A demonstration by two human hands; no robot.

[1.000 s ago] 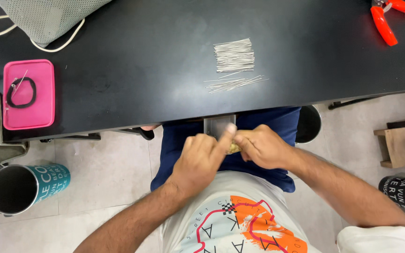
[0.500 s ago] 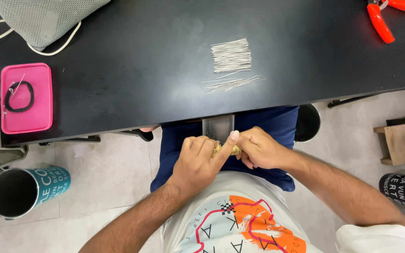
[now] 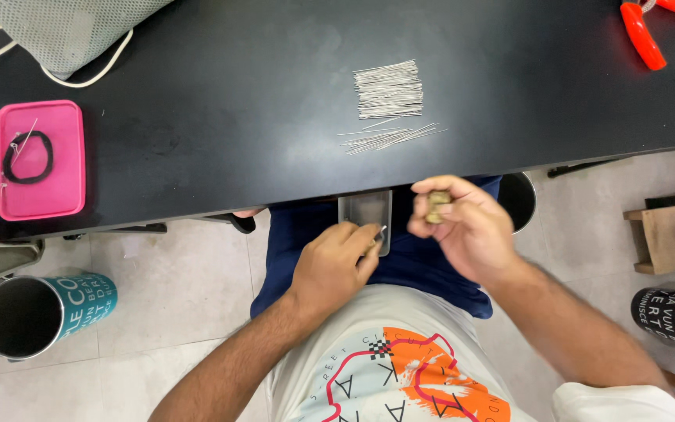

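We are looking down at a black table [image 3: 220, 94] and at a person seated close against its near edge; the right hand [image 3: 462, 227] is hovering just below that edge, its thumb and fingers closing round a small brownish-gold piece [image 3: 437, 207], which is blurred, so we cannot tell its exact shape; the left hand [image 3: 336, 266] is resting lower, over the lap, pinching a thin pale metal sliver [image 3: 380, 234] between thumb and forefinger, the other fingers curling in; between the two hands, a small grey metal tray [image 3: 365, 212] is jutting out from under the table edge, and the left fingertips are lying just beside its lower corner; the two hands are standing apart from one another.

On the table, straight above the hands, a neat bundle of thin silvery wires [image 3: 388, 87] is lying, with a looser, slanting scatter of wires [image 3: 388, 139] just below it; at the left, a flat pink rectangular case [image 3: 41, 160] is sitting near the table's edge, carrying a black ring [image 3: 28, 156]; at the far left corner, a grey mesh bag [image 3: 72, 31] with a white cord is lying; at the far right corner, red-handled pliers [image 3: 642, 31] are showing in part.

On the floor at the left, a teal cylindrical tin [image 3: 48, 312] with white lettering is lying on its side, its open mouth facing us; at the right, a black cylinder [image 3: 673, 316] with white lettering is lying near a small wooden block [image 3: 669, 234].
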